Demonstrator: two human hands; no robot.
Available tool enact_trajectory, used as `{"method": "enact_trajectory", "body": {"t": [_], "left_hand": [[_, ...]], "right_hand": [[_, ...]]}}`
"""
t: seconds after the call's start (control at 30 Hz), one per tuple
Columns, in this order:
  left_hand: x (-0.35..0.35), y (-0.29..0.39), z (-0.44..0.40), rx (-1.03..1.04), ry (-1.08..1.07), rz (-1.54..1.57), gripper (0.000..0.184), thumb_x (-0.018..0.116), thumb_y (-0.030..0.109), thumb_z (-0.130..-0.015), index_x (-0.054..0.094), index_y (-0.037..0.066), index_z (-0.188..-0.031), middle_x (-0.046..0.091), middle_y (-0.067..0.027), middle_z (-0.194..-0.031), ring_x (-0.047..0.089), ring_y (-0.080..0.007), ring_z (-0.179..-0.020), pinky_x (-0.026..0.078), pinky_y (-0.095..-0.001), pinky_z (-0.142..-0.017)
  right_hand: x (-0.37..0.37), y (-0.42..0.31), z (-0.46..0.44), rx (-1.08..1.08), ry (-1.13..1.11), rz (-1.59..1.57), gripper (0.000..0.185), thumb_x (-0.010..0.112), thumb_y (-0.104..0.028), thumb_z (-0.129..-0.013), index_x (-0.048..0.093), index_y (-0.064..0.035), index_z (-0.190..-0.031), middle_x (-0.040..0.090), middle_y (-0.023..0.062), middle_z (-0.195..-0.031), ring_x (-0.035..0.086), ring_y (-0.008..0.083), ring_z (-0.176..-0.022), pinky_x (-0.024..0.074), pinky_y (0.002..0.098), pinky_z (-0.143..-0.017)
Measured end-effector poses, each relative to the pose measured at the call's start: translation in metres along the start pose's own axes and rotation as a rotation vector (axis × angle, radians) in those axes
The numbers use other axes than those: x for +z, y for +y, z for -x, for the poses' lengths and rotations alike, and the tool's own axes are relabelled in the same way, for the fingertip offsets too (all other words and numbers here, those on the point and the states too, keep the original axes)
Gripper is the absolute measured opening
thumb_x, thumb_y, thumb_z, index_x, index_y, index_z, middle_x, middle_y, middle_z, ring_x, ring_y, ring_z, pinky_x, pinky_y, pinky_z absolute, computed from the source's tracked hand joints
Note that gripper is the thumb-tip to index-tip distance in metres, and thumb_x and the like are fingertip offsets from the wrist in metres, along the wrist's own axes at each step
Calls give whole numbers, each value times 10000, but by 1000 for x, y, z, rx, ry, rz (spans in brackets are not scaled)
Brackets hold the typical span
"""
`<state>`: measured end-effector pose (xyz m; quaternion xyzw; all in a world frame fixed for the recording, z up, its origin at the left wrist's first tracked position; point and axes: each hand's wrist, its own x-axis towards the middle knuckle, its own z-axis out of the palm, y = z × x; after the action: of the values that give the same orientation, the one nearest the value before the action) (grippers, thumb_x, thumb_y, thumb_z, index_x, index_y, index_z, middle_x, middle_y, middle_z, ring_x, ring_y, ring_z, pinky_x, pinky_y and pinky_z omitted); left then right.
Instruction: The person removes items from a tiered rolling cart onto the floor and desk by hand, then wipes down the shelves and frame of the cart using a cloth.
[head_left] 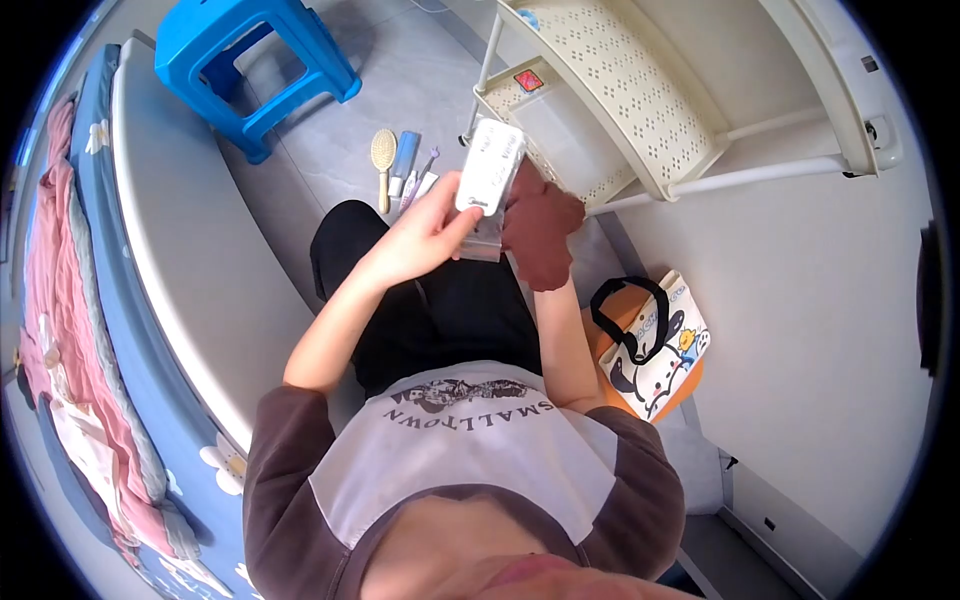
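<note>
the left grip (432, 238) was closed on the white case (491, 165) above the lap, thumb at its near end, beside a clear bag (484, 246); light, even pressure suited it. a reddish-brown patch (545, 232) hid the right grip, its opening and hold impossible to tell.
</note>
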<state>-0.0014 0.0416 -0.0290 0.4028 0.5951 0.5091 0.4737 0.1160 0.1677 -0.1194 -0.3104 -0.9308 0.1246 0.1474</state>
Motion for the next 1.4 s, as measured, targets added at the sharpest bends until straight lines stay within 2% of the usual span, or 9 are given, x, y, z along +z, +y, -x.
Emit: {"method": "enact_trajectory", "body": {"t": [0.03, 0.13, 0.5, 0.63, 0.87, 1.03, 1.23, 1.33, 1.4], "left_hand": [[3, -5, -2, 59, 11, -134, 313, 463, 111, -870, 371, 13, -1153, 495, -18, -771, 475, -81, -577, 406, -214, -515], [12, -8, -5, 254, 65, -389, 344, 467, 83, -840, 347, -5, -1150, 540, -125, -793, 530, -236, -615, 431, -311, -612], [9, 9, -1, 150, 75, -359, 172, 430, 106, -852, 340, -16, -934, 507, -220, -660, 511, -398, -666, 384, -423, -583], [0, 11, -2, 135, 119, -345, 164, 429, 115, -845, 381, -24, -917, 529, -219, -665, 528, -394, -683, 404, -417, -590], [28, 15, -8, 332, 266, -1012, 303, 490, 52, -714, 422, -66, -984, 539, -161, -567, 567, -286, -510, 442, -364, -451], [28, 18, -2, 325, 155, -1034, 296, 472, 73, -776, 421, -29, -1049, 529, -111, -538, 537, -300, -483, 431, -375, -457], [5, 17, 6, 97, -10, -180, 262, 458, 164, -846, 474, 4, -1053, 529, -34, -640, 520, -140, -488, 407, -238, -470], [-3, 2, -12, -150, -102, 363, 207, 438, 155, -859, 492, -13, -968, 402, 47, -585, 398, -45, -485, 408, -196, -478], [1, -15, -23, -181, -62, 319, 207, 428, 161, -869, 493, -25, -931, 442, 35, -602, 430, -46, -509, 426, -202, -472]], "right_hand": [[-89, -60, -21, 646, -226, -642, 202, 526, -183, -773, 591, -11, -856, 618, 122, -761, 569, 199, -643, 442, 305, -584], [-37, -41, -14, 34, 171, -623, 207, 498, -187, -789, 575, 2, -827, 605, 111, -729, 555, 200, -646, 433, 301, -606], [-29, -35, -35, 34, 217, -680, 127, 525, -124, -702, 604, -28, -675, 596, 42, -618, 561, 129, -538, 430, 245, -509], [7, -19, -37, 273, 157, -1490, 205, 547, -167, -734, 541, 0, -852, 575, 86, -790, 559, 149, -694, 441, 244, -622], [-28, -60, -48, 687, 358, -1101, 223, 502, -208, -802, 511, -45, -954, 540, 92, -874, 518, 197, -803, 414, 270, -721], [-21, -33, -59, 254, 325, -1865, 337, 489, -392, -801, 503, -58, -757, 538, 74, -651, 535, 194, -559, 449, 261, -502], [-67, -14, -97, -854, 279, -1000, 228, 546, -260, -685, 557, -48, -600, 555, 90, -587, 531, 190, -538, 420, 270, -534], [-1, -9, -39, 434, 105, -2144, 278, 456, -263, -820, 553, -39, -951, 582, 114, -955, 559, 195, -798, 466, 317, -646], [24, 2, -34, 315, 26, -1954, 318, 375, -271, -891, 443, -46, -1104, 511, 98, -1081, 519, 201, -896, 477, 321, -720]]}}
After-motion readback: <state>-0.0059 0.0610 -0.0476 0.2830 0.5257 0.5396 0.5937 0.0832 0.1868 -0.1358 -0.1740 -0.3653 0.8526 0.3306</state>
